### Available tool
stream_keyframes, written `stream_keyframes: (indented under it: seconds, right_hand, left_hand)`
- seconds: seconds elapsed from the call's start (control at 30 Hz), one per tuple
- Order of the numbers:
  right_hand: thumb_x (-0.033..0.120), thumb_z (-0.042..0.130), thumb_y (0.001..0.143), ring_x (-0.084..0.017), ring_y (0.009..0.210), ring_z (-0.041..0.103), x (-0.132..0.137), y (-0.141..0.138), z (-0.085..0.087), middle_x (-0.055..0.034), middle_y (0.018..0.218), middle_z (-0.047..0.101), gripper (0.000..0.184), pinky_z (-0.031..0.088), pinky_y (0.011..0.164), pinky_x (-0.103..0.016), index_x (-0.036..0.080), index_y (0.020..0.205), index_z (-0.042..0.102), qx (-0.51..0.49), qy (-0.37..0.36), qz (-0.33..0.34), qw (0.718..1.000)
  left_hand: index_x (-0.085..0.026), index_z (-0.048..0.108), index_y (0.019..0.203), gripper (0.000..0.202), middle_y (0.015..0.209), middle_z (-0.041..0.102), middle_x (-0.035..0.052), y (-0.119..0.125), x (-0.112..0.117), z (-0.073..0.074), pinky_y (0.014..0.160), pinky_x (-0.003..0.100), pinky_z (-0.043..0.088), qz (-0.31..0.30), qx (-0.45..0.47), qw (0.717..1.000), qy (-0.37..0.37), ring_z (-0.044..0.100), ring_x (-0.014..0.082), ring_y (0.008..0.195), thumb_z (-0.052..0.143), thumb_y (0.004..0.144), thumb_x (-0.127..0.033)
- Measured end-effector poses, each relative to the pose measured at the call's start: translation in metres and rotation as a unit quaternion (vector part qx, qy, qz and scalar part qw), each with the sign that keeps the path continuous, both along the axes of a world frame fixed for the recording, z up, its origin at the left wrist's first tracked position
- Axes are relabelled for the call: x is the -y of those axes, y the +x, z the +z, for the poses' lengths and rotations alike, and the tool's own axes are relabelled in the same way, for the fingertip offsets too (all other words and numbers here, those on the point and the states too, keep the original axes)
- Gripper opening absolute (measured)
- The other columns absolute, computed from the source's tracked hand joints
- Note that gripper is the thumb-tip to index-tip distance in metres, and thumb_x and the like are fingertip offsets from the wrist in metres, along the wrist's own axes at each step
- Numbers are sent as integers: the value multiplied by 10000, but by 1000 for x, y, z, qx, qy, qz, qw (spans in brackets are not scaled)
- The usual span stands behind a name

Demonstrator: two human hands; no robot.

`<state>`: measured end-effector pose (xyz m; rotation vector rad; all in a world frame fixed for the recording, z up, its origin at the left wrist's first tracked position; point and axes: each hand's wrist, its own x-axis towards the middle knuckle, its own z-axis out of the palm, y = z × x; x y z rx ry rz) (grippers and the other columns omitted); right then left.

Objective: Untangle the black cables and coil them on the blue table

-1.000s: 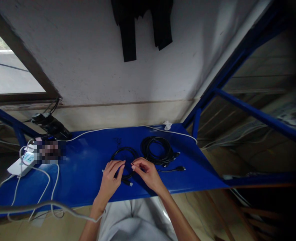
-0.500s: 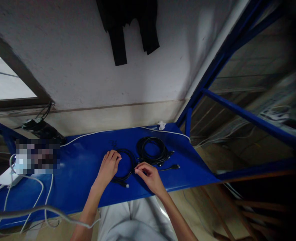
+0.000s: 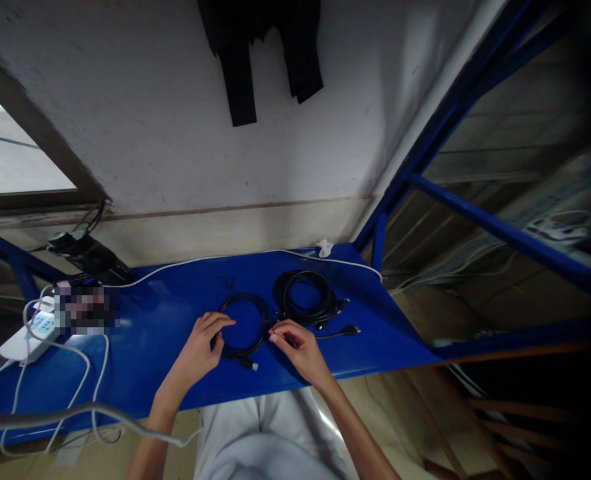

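A coiled black cable [image 3: 264, 308] lies on the blue table, a plug [image 3: 248, 363] sticking out at its near side. My left hand [image 3: 203, 347] is at the coil's left edge, thumb and fingers apart in a loose curve. Whether it touches the cable is not clear. At the coil's right side my right hand [image 3: 298, 347] is closed in a pinch on the cable, its fingertips partly hiding what they grip. Just right of it lies a larger bundle of black cable [image 3: 283, 293] with several connectors. One plug end [image 3: 350, 331] points right.
To the left, a white power strip [image 3: 38, 333] and loose white cords share the blue table [image 3: 150, 333]. Behind them leans a black object [image 3: 88, 257]. Thin black strands [image 3: 225, 283] and a crumpled white scrap [image 3: 325, 248] lie farther back. A blue frame [image 3: 450, 127] rises at right.
My left hand has loosened from the coil's upper left and moved left and nearer, its fingers spreading. My right hand stays pinched at the coil's right side.
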<state>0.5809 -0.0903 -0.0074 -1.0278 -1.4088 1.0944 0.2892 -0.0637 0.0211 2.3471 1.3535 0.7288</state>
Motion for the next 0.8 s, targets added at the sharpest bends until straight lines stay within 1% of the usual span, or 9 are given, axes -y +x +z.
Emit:
stream_keyframes:
  seconds: [0.1, 0.17, 0.3, 0.43, 0.5, 0.6, 0.7, 0.8]
  right_hand:
    - [313, 766, 999, -209, 961, 756, 9, -8, 5, -69, 1034, 791, 96, 582, 895, -339, 240, 961, 816, 51, 35, 24, 998]
    - [286, 742, 1015, -209, 973, 758, 18, -17, 7, -67, 1052, 792, 93, 586, 905, -341, 249, 989, 824, 78, 48, 45, 995]
    - [250, 674, 1050, -215, 1034, 749, 40, -35, 4, -74, 1126, 778, 154, 601, 935, -346, 261, 1076, 826, 130, 75, 92, 984]
    - [208, 600, 1074, -229, 1091, 731, 51, -39, -4, -101, 1183, 751, 229, 611, 961, -369, 257, 1143, 812, 166, 110, 99, 975]
    - [192, 591, 1075, -229, 1107, 727, 50, -34, -7, -103, 1188, 746, 243, 612, 972, -373, 260, 1154, 811, 171, 113, 104, 973]
    - [187, 602, 1073, -223, 1110, 732, 43, -20, -7, -98, 1195, 752, 244, 612, 978, -369, 266, 1161, 815, 176, 117, 109, 971]
    - [210, 618, 1072, -215, 1073, 751, 29, 2, -3, -94, 1190, 765, 227, 620, 956, -357, 269, 1138, 828, 176, 122, 98, 972]
    - [240, 638, 1068, -214, 1037, 765, 12, 21, 2, -89, 1172, 773, 206, 629, 941, -360, 269, 1064, 842, 182, 130, 85, 971]
  left_hand:
    - [-272, 727, 1282, 316, 1266, 715, 112, -2, 29, 3, 1104, 520, 512, -46, -14, 998, -38, 641, 291, 1239, 578, 1012, -205]
    - [-288, 724, 1287, 288, 1291, 707, 109, -4, 42, -1, 1103, 516, 514, -53, -24, 997, -50, 644, 289, 1237, 614, 1023, -251]
    - [-318, 724, 1299, 298, 1284, 713, 84, -2, 53, -14, 1114, 518, 499, -30, -43, 998, -44, 650, 272, 1234, 531, 1082, -250]
    - [-327, 724, 1319, 317, 1294, 717, 67, 2, 56, -22, 1113, 496, 503, -15, -54, 998, -24, 657, 264, 1238, 513, 1094, -251]
    - [-322, 736, 1297, 300, 1287, 720, 65, 4, 58, -23, 1088, 478, 517, -14, -54, 998, -19, 662, 261, 1228, 524, 1094, -262]
    - [-312, 737, 1294, 286, 1272, 724, 70, 6, 59, -23, 1086, 475, 516, -19, -51, 998, -23, 662, 256, 1223, 530, 1099, -288]
    - [-314, 728, 1317, 292, 1274, 726, 71, 6, 59, -23, 1096, 479, 513, -26, -43, 998, -24, 660, 252, 1231, 533, 1100, -296]
    - [-316, 717, 1345, 310, 1291, 722, 77, 8, 58, -22, 1095, 481, 518, -27, -37, 999, -18, 662, 256, 1235, 529, 1100, -288]
